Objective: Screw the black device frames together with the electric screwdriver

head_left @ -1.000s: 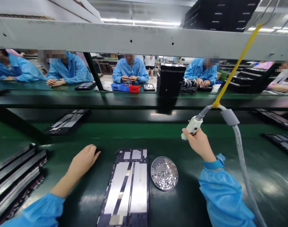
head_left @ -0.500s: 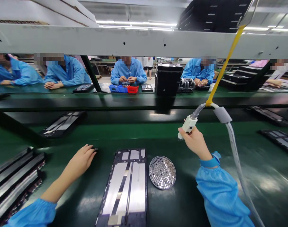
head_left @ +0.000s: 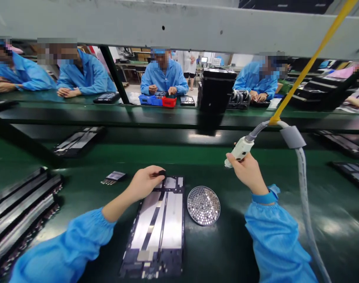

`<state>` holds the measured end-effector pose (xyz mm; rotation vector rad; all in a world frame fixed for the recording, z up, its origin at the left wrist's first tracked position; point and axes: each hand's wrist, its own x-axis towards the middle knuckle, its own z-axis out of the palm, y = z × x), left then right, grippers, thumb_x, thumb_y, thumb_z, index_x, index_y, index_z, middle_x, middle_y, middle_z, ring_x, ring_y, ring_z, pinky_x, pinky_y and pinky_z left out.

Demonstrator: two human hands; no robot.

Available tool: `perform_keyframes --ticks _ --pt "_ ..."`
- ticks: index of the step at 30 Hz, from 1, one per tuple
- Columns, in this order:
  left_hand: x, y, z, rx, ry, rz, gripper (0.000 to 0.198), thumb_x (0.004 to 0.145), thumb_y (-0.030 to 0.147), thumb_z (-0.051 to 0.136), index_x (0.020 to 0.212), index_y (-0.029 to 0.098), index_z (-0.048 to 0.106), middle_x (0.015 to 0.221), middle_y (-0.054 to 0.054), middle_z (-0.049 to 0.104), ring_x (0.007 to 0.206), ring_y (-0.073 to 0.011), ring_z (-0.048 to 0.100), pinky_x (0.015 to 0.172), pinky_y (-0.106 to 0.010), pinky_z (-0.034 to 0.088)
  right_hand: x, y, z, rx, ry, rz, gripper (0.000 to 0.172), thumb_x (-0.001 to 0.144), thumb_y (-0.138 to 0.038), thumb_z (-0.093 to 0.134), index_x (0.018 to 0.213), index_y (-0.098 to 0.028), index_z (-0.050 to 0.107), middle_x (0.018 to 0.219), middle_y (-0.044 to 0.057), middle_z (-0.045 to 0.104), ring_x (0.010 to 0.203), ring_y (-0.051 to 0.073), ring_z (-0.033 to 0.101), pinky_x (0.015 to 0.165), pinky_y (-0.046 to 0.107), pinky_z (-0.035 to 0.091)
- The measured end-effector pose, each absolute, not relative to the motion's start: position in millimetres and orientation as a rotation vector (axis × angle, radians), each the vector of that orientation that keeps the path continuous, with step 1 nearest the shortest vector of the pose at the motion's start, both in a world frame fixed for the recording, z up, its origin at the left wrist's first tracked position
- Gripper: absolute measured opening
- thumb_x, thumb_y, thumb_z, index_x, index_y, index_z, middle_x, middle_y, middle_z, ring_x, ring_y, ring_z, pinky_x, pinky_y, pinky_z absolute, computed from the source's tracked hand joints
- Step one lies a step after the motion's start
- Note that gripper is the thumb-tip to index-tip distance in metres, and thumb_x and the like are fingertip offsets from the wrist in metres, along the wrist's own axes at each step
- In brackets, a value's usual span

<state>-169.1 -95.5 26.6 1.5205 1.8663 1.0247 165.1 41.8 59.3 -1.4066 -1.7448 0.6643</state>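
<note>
The left hand has its fingers closed in a pinch on a small black piece, just above the top edge of a flat black-and-metal frame. The piece looks light and easily dropped, so a fingertip hold suits it. The right hand's fingers wrap a white hose-fed hand tool, held up above the green table, beside a perforated metal disc.

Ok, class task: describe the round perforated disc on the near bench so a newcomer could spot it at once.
Start at the green bench in front of the person. On it lies a long dark-framed panel with silver strips. Just right of it, below the right hand gripping a white nozzle, sits the disc, round among rectangles, its metal face full of holes.
</note>
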Motion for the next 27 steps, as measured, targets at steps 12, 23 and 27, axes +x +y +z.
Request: perform_keyframes --ticks 12,23,27 --pt "-133 -50 -15 1.862 1.586 0.868 0.008 0.082 0.022 0.068 0.083 0.018 0.075 0.11 -0.007 0.076 0.083 -0.0167 0.073 0.078 -0.03 0.061 165 42 60 -1.383 -1.76 0.658 0.041 0.082 -0.059 0.063 0.095 -0.021 0.064 0.089 0.009 0.075 0.077 0.024 0.068 0.074 0.037 0.051" --pt "-157 -48 -11 2.407 1.367 0.604 0.019 0.096 0.024 0.061 0.101 0.022 0.079 0.118 -0.007 0.075 0.107 -0.0221 0.069 0.096 -0.039 0.057 166 43 59 -1.439 -1.748 0.644 0.042 0.082 -0.061 0.062 0.095 -0.021 0.064 0.09 0.01 0.075 0.079 0.026 0.069 0.073 0.037 0.051" --pt "-154 -53 -11 2.552 1.286 0.56 0.028 0.101 0.026 0.052 0.11 0.019 0.077 0.126 -0.011 0.072 0.116 -0.0244 0.066 0.1 -0.041 0.057 166 44 58 -1.47 -1.745 0.628 0.044 0.08 -0.061 0.062 0.096 -0.02 0.065 0.091 0.011 0.075 0.077 0.026 0.069 0.071 0.037 0.051"
